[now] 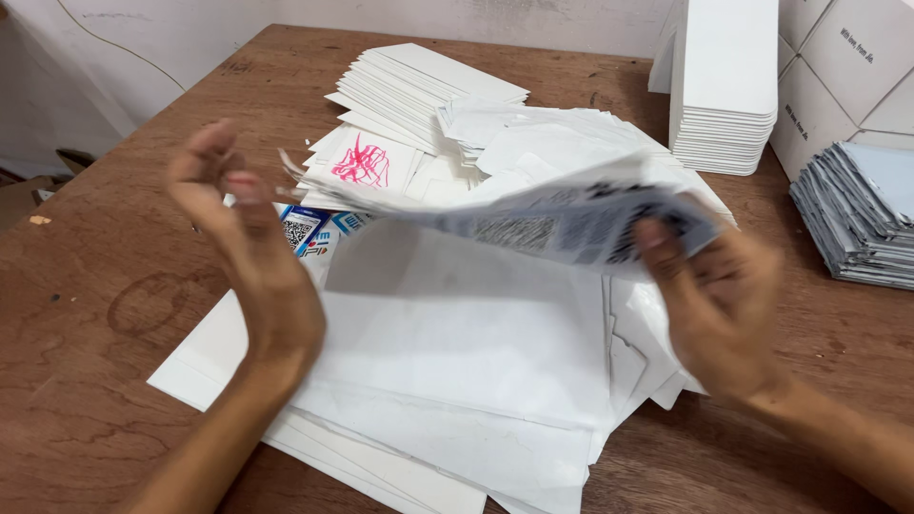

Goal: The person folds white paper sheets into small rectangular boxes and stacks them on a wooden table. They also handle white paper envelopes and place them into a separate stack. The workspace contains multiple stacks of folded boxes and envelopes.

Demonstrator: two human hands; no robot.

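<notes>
Loose sheets [457, 352] on table [114, 314] centre, printed leaflet [571, 224] above them, envelope stack [419, 90] behind, card stack [728, 86] right rear, folded packets [857, 219] far right

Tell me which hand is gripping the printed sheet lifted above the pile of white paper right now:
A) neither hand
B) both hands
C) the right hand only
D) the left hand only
C: the right hand pinches the right edge of the printed sheet, while the left hand is raised open beside it, its fingers apart from the sheet, above the pile of white paper.
</notes>
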